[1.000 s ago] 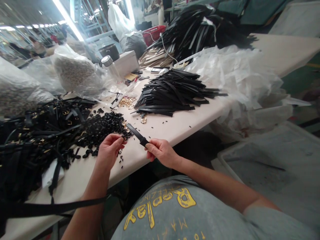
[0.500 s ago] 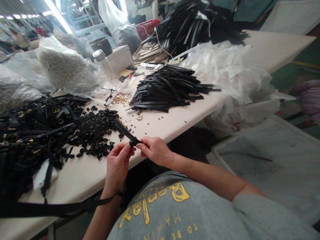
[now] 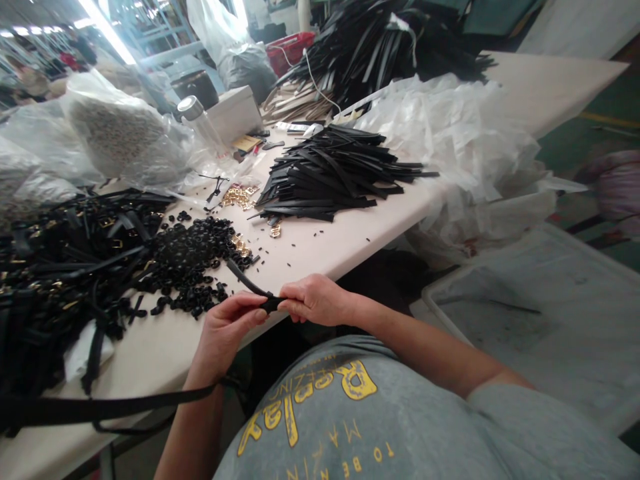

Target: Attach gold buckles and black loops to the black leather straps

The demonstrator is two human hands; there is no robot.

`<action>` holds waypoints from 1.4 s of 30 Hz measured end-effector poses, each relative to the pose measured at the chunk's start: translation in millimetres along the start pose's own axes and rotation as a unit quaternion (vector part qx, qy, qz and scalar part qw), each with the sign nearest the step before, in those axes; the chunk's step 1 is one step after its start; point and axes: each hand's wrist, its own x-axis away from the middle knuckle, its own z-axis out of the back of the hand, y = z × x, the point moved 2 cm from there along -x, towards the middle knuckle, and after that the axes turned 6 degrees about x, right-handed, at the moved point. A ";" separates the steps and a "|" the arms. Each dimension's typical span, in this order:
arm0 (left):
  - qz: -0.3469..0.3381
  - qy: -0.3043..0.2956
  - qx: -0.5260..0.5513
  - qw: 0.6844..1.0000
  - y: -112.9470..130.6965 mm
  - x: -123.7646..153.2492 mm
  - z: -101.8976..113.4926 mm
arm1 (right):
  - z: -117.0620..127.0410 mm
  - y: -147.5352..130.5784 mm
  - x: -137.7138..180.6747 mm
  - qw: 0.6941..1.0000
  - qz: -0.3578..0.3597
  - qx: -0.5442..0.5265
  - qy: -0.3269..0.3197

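Strip lights (image 3: 107,30) glare across the upper left, and I can't sort out the hazy shapes around them. Below, a pale table (image 3: 320,257) cuts diagonally through my view, its lower left end half buried under a tangle of black straps with gold buckles (image 3: 65,247), cropped by the frame.

Centre of the frame, by the table's near edge, there's the black strap (image 3: 245,279), its free end pointing up and left. I've got the left hand (image 3: 225,323) pinching it between thumb and forefinger; the other fingertips are tucked out of my sight. And the right hand (image 3: 315,300), just beside it, has thumb and curled fingers pressed together on the strap's other end, covering it completely. Between them the dark bit is so bunched I can't tell whether a loop sits there.

Left of centre, a heap of small black loops (image 3: 187,257), too crowded to pick apart, and loose gold buckles (image 3: 239,197) just above. Upper centre, a pile of black strips (image 3: 330,170). Over at the right edge, a pinkish shape (image 3: 620,187) is cut off, too blurred for me to name.
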 end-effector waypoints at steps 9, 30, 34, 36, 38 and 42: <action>0.000 -0.115 -0.083 0.990 -1.7 2.1 7.5 | -2.3 -5.5 8.7 0.995 0.060 0.066 -0.048; -0.014 0.001 -0.032 0.999 -6.8 37.1 3.0 | -21.4 -10.8 12.4 0.993 0.087 0.074 0.020; -0.010 0.110 0.029 0.993 -20.3 38.8 3.3 | -20.0 -14.8 12.5 0.994 0.073 0.075 0.020; -0.022 0.127 0.028 0.991 -22.8 39.3 3.5 | -20.9 -16.1 12.5 0.995 0.054 0.078 0.018; -0.023 0.118 0.015 0.993 -22.6 40.4 3.6 | -22.3 -16.7 12.3 0.996 0.031 0.081 0.017; -0.029 0.096 -0.023 0.995 -19.3 43.3 2.0 | -24.3 -17.5 12.3 0.994 -0.006 0.104 0.015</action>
